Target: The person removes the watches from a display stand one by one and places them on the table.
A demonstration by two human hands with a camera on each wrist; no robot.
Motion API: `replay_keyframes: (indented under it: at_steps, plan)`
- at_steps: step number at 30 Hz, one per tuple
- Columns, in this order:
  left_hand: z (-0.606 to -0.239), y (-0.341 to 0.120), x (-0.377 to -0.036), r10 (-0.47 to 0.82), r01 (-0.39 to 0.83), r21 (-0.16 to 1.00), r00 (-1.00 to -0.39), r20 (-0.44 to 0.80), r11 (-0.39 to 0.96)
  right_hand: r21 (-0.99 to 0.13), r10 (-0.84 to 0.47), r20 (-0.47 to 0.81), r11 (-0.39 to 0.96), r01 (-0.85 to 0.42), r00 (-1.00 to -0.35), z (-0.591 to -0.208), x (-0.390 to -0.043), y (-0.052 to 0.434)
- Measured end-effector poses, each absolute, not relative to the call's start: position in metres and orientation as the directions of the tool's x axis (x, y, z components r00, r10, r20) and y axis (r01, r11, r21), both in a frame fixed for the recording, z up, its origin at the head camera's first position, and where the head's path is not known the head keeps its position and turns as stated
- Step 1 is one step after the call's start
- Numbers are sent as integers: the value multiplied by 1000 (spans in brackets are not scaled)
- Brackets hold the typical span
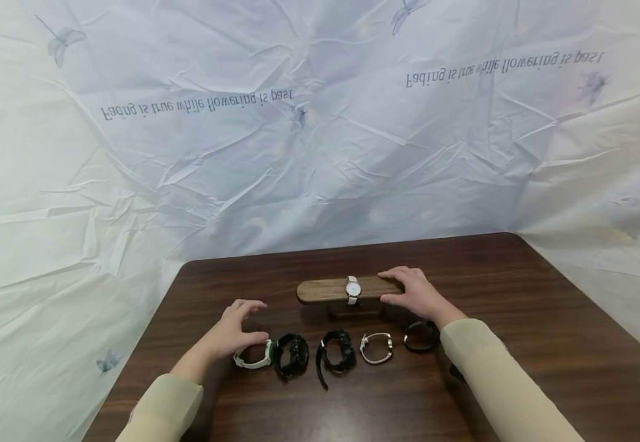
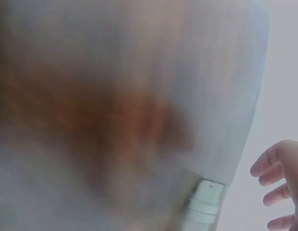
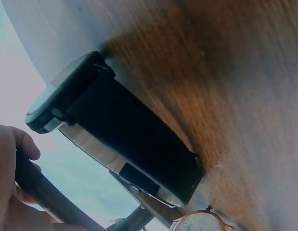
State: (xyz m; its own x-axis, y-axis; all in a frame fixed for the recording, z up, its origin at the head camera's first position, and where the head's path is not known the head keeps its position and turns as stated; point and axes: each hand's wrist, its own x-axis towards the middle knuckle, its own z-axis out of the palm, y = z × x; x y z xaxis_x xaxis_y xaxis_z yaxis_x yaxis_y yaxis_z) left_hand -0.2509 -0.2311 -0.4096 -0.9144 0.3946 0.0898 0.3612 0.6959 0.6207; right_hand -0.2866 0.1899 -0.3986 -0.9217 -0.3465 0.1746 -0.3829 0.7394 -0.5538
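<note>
Watches lie in a row along the near part of our dark wooden table (image 1: 518,307): a white-strapped one (image 1: 253,356) at the left, two chunky black ones (image 1: 291,355) and (image 1: 337,351), a slim pale-strapped one (image 1: 377,348), and a black one (image 1: 421,336) at the right. Behind them stands a wooden watch stand (image 1: 331,290), its rounded bar raised on a short post so a strap can wrap around it, and a white watch (image 1: 353,288) already sits buckled around the middle of that bar, face towards us.

Our right hand (image 1: 416,293) curls its fingers over the bar's right end with the thumb at the front edge, gripping it, we judge to keep the stand steady. Our left hand (image 1: 231,331) hovers with loosely spread fingers, thumb just beside the white-strapped watch, grasping nothing. The left wrist view is badly blurred, showing only fingertips (image 2: 269,166) and a pale strap, so contact there cannot be told.

A crinkled white backdrop (image 1: 320,153) printed with dragonflies and a line of text hangs behind the table
</note>
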Motion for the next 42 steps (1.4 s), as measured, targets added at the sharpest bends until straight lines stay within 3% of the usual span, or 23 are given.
replay_keyframes:
  at_steps: [42]
  plan:
    - [-382,-160,-285,369,339,709,-922,119,618,-553,-353,187,733,-395,-917,-397,-286,189]
